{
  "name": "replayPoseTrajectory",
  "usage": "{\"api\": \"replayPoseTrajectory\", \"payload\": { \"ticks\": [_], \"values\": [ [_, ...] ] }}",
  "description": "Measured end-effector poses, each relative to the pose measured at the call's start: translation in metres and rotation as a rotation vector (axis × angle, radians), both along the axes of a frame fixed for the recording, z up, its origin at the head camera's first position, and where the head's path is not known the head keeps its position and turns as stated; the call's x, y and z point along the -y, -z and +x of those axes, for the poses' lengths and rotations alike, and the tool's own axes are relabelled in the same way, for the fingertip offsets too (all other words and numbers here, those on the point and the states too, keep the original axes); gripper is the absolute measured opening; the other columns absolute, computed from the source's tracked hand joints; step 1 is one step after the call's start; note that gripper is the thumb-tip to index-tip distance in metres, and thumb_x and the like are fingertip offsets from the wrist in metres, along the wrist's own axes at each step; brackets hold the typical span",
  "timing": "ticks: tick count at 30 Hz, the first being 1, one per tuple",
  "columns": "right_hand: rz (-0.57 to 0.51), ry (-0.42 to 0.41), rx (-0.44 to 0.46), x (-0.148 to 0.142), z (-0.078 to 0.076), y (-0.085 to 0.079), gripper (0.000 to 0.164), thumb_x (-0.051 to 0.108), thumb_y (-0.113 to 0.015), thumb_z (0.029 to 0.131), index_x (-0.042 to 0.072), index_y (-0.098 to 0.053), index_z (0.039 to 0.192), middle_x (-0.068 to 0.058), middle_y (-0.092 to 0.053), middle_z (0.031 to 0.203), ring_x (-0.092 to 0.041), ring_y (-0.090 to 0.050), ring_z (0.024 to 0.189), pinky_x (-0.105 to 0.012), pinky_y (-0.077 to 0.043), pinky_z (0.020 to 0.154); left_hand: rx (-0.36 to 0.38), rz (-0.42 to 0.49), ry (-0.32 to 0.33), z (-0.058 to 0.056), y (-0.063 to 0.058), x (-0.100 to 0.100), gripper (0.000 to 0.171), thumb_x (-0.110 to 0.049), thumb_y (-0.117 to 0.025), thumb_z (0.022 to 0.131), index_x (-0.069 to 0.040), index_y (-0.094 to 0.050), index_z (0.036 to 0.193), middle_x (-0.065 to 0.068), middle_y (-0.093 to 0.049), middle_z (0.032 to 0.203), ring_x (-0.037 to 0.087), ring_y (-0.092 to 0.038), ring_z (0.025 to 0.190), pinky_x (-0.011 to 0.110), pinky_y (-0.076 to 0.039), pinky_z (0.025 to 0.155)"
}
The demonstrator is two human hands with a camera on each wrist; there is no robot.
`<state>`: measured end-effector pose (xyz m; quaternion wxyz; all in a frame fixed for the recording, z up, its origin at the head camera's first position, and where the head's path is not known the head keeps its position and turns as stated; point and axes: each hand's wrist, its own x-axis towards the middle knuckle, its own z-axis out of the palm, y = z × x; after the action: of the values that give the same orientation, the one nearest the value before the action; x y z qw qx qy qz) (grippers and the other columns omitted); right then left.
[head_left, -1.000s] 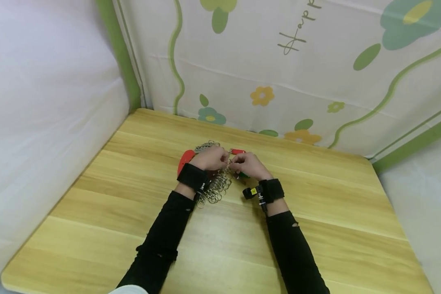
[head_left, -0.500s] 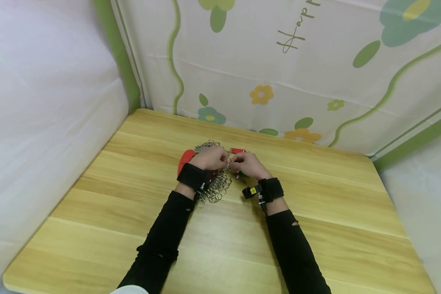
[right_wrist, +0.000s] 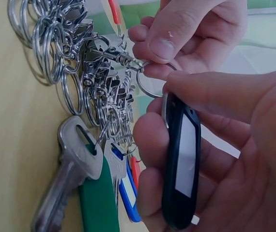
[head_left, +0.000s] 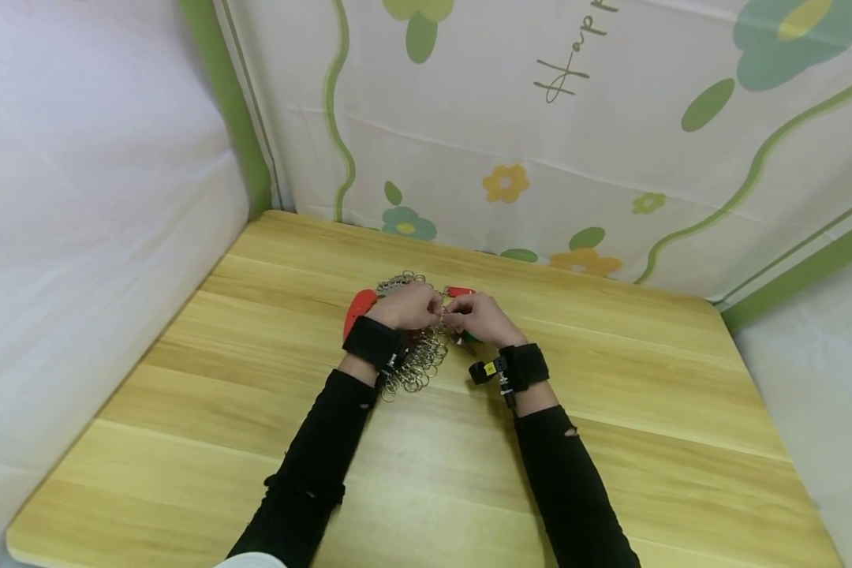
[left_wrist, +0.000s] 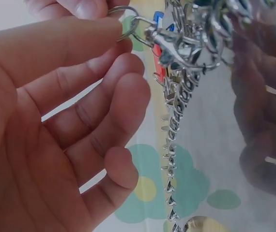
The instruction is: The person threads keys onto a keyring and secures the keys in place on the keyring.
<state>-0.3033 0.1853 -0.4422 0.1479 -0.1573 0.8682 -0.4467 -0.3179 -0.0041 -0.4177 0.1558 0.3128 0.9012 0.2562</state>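
My left hand [head_left: 415, 306] pinches a metal split ring [right_wrist: 139, 83] between thumb and index finger, and its other fingers are loosely curled. A swivel clasp [left_wrist: 169, 46] hangs on the ring. My right hand [head_left: 484, 317] holds a black key tag [right_wrist: 182, 159] with a white label, its thumb over the tag's top end at the same ring. The fingertips of both hands meet at the ring. Beside them lies a heap of chained clasps and rings [head_left: 419, 363]. A silver key [right_wrist: 82, 150], a green tag [right_wrist: 99, 205] and a blue tag [right_wrist: 130, 198] hang close to my right hand.
A red rounded object [head_left: 358, 309] lies left of my left hand, partly hidden. A red tag [head_left: 460, 292] lies just beyond the hands. The wooden table [head_left: 646, 394] is bordered by white fabric walls, the far one [head_left: 433, 142] flower-printed.
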Motion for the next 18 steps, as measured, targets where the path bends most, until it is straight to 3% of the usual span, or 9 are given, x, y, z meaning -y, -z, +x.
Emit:
{"api": "replayPoseTrajectory", "payload": {
  "ticks": [6, 18],
  "values": [
    [-0.007, -0.013, 0.003, 0.0005, 0.0007, 0.0002, 0.012, 0.015, -0.06, 0.094, 0.007, -0.069, 0.096, -0.012, -0.064, 0.087, -0.033, -0.059, 0.073, -0.043, -0.048, 0.065, -0.017, 0.002, 0.001, 0.0004, 0.0026, -0.0003, 0.028, -0.014, -0.055, 0.096, -0.011, -0.05, 0.068, 0.0, -0.038, 0.058, 0.013, -0.036, 0.048, 0.027, -0.033, 0.057],
    [-0.018, -0.045, 0.002, 0.0003, -0.0015, 0.0024, 0.013, 0.015, -0.06, 0.095, 0.005, -0.068, 0.097, -0.012, -0.064, 0.086, -0.03, -0.06, 0.072, -0.041, -0.05, 0.065, 0.071, 0.061, 0.004, -0.0004, 0.0023, -0.0003, 0.038, -0.015, -0.047, 0.099, -0.012, -0.04, 0.061, -0.001, -0.031, 0.054, 0.011, -0.029, 0.044, 0.025, -0.029, 0.051]
  ]
}}
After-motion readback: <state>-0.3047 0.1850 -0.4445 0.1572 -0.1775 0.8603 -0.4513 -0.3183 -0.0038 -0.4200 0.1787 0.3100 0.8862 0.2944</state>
